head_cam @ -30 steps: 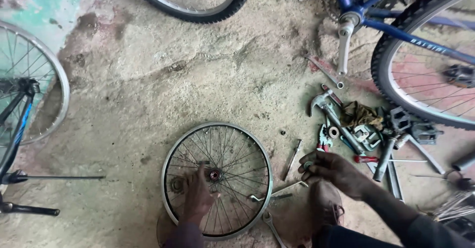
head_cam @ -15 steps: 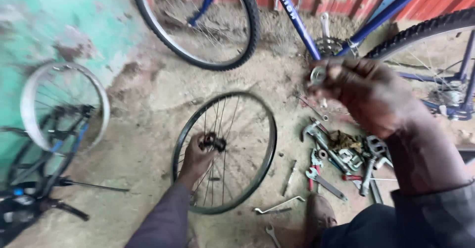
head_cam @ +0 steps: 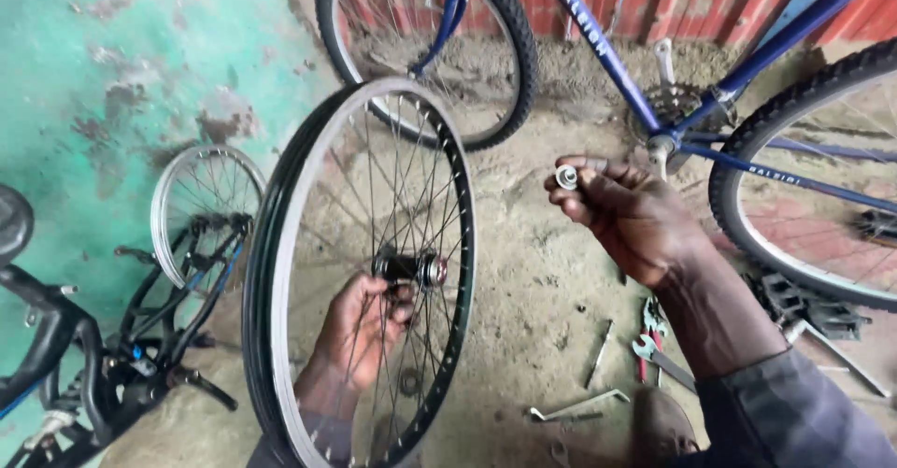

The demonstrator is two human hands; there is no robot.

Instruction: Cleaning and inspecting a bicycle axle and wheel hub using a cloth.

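- A person looks down at their own two bare hands, working over a dusty dirt floor (head_cam: 542, 272).
- The left hand (head_cam: 364, 323) reaches through the spokes of a bare bicycle wheel (head_cam: 360, 272), which stands upright on its rim with no tyre on it. The fingers are curled shut around the hub (head_cam: 411, 267) at the wheel's centre, which looks like a way to keep the wheel upright and steady.
- The right hand (head_cam: 626, 216) is raised to the right of the wheel, well apart from it. Its thumb and fingertips pinch a small silver ring-shaped metal part (head_cam: 567, 177), held up toward the camera as if to be looked at; the other fingers are loosely curled.
- On the floor below the right arm lie a few hand tools: spanners (head_cam: 654, 347) and a thin bent metal rod (head_cam: 579, 404), near enough to reach.
- Behind stands a blue bicycle (head_cam: 654, 104) with tyred wheels, in front of a red corrugated wall (head_cam: 710, 1).
- At left a green wall (head_cam: 112, 76), with a second small bare rim (head_cam: 201, 211) and a dark bicycle frame (head_cam: 56, 337) beside it.
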